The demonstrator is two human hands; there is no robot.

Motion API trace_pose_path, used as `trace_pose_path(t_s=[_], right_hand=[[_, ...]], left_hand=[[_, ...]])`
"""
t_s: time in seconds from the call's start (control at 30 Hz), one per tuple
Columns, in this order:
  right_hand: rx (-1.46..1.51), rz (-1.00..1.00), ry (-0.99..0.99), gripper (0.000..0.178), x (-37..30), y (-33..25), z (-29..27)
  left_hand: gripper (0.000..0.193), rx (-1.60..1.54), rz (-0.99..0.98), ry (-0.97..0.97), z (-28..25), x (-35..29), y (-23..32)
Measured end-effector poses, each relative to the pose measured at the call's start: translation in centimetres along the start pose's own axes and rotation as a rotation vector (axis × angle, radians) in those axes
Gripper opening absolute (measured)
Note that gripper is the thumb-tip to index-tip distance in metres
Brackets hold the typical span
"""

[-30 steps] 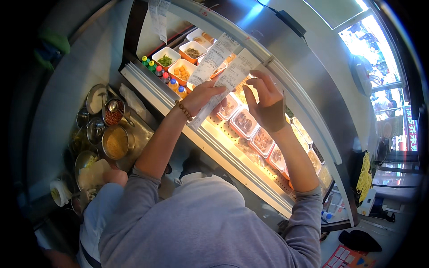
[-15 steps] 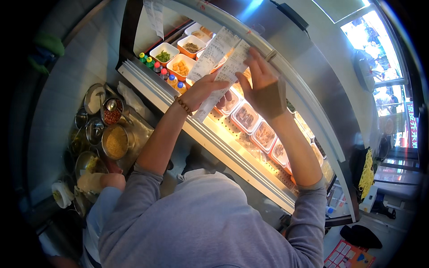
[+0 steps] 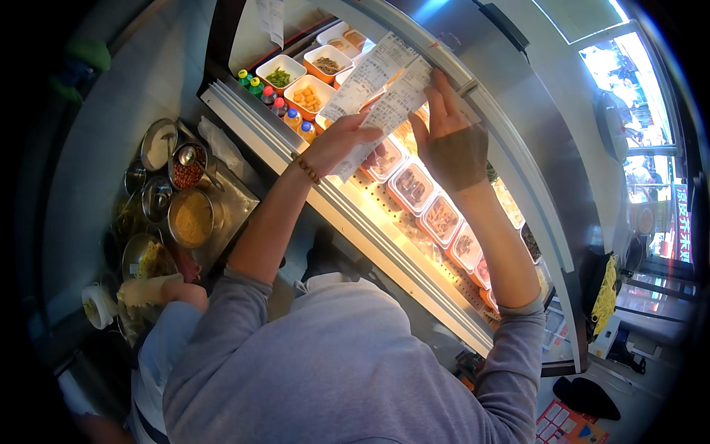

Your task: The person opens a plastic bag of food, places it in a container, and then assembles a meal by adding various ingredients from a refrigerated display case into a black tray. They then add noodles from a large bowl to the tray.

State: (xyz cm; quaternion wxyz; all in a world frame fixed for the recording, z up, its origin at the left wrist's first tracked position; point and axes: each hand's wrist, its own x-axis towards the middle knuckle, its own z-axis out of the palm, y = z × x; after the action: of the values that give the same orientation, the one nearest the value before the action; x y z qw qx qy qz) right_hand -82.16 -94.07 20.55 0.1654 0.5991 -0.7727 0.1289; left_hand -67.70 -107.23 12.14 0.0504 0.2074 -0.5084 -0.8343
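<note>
Two long printed paper receipts (image 3: 396,98) are pinched between the thumb and fingers of my left hand (image 3: 342,146), fanned slightly apart over the lit display case. A beaded bracelet circles that wrist. On their right side, my right hand (image 3: 450,126) is raised with fingers stretched and thumb spread, a brownish band across its back. Its fingers lie close to the slips' right edge; whether they touch, I cannot tell. Beneath the hands, lidded containers of meat (image 3: 411,186) line the case. Beside the left hand are tubs of yellow cubes (image 3: 308,97) and green vegetables (image 3: 279,72).
Small bottles with coloured caps (image 3: 268,95) stand along the case's front ledge (image 3: 318,198). To the left, a steel counter holds bowls of peanuts (image 3: 186,174) and yellow crumbs (image 3: 191,217). A co-worker's gloved hand (image 3: 144,291) is at a lower bowl. Another slip (image 3: 271,21) hangs at the top.
The view has shifted slightly. My right hand has moved a little, its fingers now straighter and more upright beside the receipts. The left hand keeps its grip on them.
</note>
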Motion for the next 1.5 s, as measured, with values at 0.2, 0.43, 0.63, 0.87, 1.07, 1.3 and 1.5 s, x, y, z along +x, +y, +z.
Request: trace_pose_path(t_s=[0.2, 0.43, 0.63, 0.87, 1.07, 1.3, 1.5], right_hand=[[0.296, -0.046, 0.051, 0.028, -5.0, -0.8, -0.7], [0.733, 0.166, -0.294, 0.023, -18.1, -2.1, 5.6], [0.915, -0.101, -0.53, 0.018, -22.5, -6.3, 6.5], [1.094, -0.737, -0.63, 0.012, -28.0, -14.9, 9.3], [1.206, -1.119, -0.955, 0.018, -33.0, -23.6, 3.3], [1.485, -1.376, -1.626, 0.015, -41.4, -46.3, -13.6], [1.834, -1.072, -1.866, 0.029, -51.5, -67.9, -33.2]], left_hand=[[0.043, 0.058, 0.03, -0.014, -2.5, -3.0, -4.3], [0.055, -0.307, 0.072, 0.151, -2.4, -7.1, -10.0], [0.043, -0.043, -0.088, 0.582, 1.1, -15.4, -20.7], [0.039, 0.879, -0.71, 0.863, 12.1, -38.8, -38.5], [0.052, 0.569, -0.628, 1.429, 26.4, -48.0, -38.7], [0.05, 0.158, -0.553, 1.742, 36.8, -54.6, -46.9], [0.046, 0.124, -0.459, 1.86, 42.1, -63.9, -50.2]])
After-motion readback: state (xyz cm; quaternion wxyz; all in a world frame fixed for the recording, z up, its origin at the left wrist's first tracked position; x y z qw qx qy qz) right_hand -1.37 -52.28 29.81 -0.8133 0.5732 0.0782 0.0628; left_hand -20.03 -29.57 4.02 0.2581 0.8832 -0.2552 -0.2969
